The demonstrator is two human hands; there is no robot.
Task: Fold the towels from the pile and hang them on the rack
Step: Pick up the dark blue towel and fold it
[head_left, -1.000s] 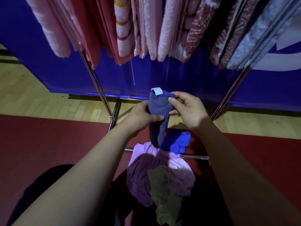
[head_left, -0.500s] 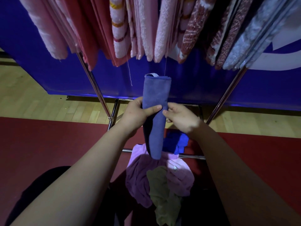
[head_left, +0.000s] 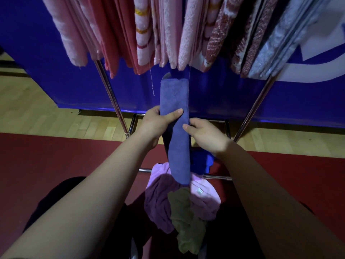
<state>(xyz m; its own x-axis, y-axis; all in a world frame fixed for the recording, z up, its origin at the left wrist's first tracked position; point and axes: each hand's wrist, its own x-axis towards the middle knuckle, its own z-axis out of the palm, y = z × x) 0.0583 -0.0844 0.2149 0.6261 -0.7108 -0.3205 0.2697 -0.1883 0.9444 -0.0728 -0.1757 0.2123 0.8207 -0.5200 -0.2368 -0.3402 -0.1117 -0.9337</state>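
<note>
Where the rack stands: the rack (head_left: 110, 96) is seen across the top of the view on slanting metal legs, with a blue backdrop (head_left: 214, 101) behind it.
Hung towels: the hung towels (head_left: 184, 34) are packed close along the bar, pink and red to the left, grey-blue to the right; little free bar is visible.
Pile: the pile (head_left: 179, 202) of unfolded purple, pink and olive cloths is left low in the middle, between the forearms.
Blue towel: the blue towel (head_left: 174, 96) is folded into a long narrow strip and held upright above the pile, its top end just under the hung towels, its lower end drooping toward the pile.
Left hand: the left hand (head_left: 153, 124) is wrapped round the strip's middle, the thumb laid flat across the front and the fingers hidden behind.
Right hand: the right hand (head_left: 207, 135) is closed on the strip's right edge just below, pinched by the thumb tip; its fingers are mostly hidden.
Tag: a pale tag (head_left: 166, 76) is seen behind the top end.
Handling: the cloth is judged light, soft and limp, not fragile; the layers are likely to slide apart if loosely held.
Hold: the middle is judged best, so that both halves drop evenly over the bar.
</note>
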